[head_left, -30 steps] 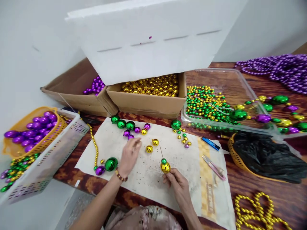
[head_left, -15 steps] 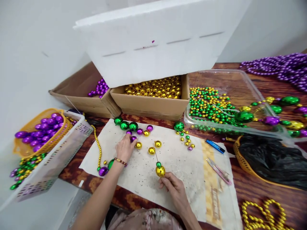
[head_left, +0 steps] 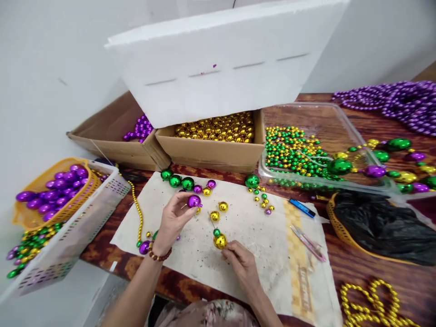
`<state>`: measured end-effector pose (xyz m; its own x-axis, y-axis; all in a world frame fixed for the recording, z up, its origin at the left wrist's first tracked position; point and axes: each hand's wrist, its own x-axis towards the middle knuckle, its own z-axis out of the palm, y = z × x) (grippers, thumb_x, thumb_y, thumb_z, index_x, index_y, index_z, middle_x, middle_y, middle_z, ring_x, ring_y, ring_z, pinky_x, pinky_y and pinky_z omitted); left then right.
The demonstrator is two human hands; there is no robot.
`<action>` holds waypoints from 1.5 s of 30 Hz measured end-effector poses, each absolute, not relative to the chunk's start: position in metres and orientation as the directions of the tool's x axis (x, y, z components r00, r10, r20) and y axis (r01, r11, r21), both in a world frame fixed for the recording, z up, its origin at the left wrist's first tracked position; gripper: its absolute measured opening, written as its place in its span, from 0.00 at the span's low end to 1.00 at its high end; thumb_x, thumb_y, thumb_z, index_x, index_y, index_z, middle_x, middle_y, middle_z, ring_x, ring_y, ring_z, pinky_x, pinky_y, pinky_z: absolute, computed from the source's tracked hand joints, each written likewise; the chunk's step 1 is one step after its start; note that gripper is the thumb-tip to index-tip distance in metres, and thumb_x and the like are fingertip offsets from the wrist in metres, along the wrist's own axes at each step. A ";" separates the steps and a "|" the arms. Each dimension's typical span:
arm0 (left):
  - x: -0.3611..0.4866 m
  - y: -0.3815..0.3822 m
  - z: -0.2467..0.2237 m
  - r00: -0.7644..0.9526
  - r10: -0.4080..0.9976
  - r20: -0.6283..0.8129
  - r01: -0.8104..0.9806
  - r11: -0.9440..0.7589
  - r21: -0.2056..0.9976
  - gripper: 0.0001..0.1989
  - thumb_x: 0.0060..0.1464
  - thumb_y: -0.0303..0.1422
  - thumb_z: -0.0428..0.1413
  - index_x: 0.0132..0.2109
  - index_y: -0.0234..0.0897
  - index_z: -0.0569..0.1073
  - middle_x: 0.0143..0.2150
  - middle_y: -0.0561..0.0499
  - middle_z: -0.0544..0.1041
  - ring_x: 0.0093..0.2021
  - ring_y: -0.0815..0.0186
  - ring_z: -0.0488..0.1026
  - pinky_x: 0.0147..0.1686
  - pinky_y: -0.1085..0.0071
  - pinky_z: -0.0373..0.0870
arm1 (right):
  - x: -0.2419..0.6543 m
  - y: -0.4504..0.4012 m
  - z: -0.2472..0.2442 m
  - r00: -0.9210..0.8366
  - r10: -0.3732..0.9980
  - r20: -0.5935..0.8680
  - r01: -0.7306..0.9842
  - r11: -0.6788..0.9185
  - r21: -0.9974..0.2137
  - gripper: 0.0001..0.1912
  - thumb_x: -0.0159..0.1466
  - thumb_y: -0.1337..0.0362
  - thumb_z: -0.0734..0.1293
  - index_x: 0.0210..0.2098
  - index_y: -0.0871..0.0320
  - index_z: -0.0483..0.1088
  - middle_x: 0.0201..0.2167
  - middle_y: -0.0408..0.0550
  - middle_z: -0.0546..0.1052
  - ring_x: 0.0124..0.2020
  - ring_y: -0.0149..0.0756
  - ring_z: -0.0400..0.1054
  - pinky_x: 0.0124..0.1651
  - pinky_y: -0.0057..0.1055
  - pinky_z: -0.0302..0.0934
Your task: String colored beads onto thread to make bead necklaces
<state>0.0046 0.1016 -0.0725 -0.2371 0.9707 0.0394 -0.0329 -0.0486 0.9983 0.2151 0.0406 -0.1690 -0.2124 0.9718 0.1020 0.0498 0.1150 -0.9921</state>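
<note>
Between the thumb and fingers of my left hand is a shiny purple ball bead, lifted above the white cloth. My right hand pinches a wire at a gold ball bead. A small green bead sits against that gold ball, and the bare wire tip sticks up past it. Loose gold balls lie just beyond. Large green balls and more purple balls rest along the cloth's far edge. Part of a bead string is hidden behind my left wrist.
Cardboard boxes of gold beads and purple beads stand behind, under a white foam board. A clear tray of small beads is right of them. A blue cutter and pink-handled scissors lie on the cloth. Baskets stand left.
My left hand has picked up a purple ball from the cloth and raised it toward me. My right hand still holds the wire with the gold and green beads, slightly shifted left.
</note>
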 end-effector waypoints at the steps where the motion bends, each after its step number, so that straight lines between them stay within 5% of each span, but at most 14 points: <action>1: 0.008 0.101 -0.069 -0.220 0.975 0.038 -0.035 -0.047 0.998 0.15 0.47 0.31 0.67 0.44 0.40 0.78 0.43 0.49 0.76 0.43 0.65 0.74 0.45 0.71 0.72 | 0.214 0.041 -0.169 -0.212 0.971 0.110 0.057 0.125 -0.991 0.12 0.68 0.63 0.64 0.29 0.56 0.74 0.25 0.44 0.74 0.27 0.34 0.70 0.31 0.26 0.63; 13: 0.025 0.096 -0.054 -0.166 0.964 0.206 0.121 -0.187 0.975 0.14 0.53 0.31 0.64 0.48 0.45 0.81 0.49 0.46 0.73 0.52 0.59 0.70 0.52 0.67 0.71 | 0.209 0.040 -0.177 -0.182 0.972 0.147 0.069 0.162 -0.984 0.10 0.67 0.68 0.64 0.30 0.56 0.75 0.25 0.43 0.76 0.28 0.33 0.71 0.33 0.25 0.62; 28: 0.016 0.104 -0.060 -0.189 0.970 0.152 -0.139 -0.180 0.974 0.16 0.49 0.30 0.66 0.48 0.44 0.82 0.49 0.48 0.74 0.45 0.65 0.73 0.44 0.73 0.73 | 0.196 0.042 -0.180 -0.208 0.964 0.165 0.037 0.176 -0.984 0.10 0.67 0.68 0.64 0.30 0.57 0.74 0.26 0.44 0.76 0.29 0.33 0.71 0.34 0.26 0.61; 45: 0.026 0.100 -0.062 -0.122 0.974 0.191 -0.124 -0.205 0.971 0.17 0.51 0.29 0.66 0.50 0.43 0.81 0.49 0.47 0.73 0.47 0.65 0.73 0.47 0.72 0.73 | 0.193 0.047 -0.172 -0.187 0.971 0.150 -0.022 0.149 -0.989 0.10 0.67 0.69 0.65 0.30 0.57 0.74 0.27 0.44 0.77 0.30 0.33 0.72 0.35 0.25 0.61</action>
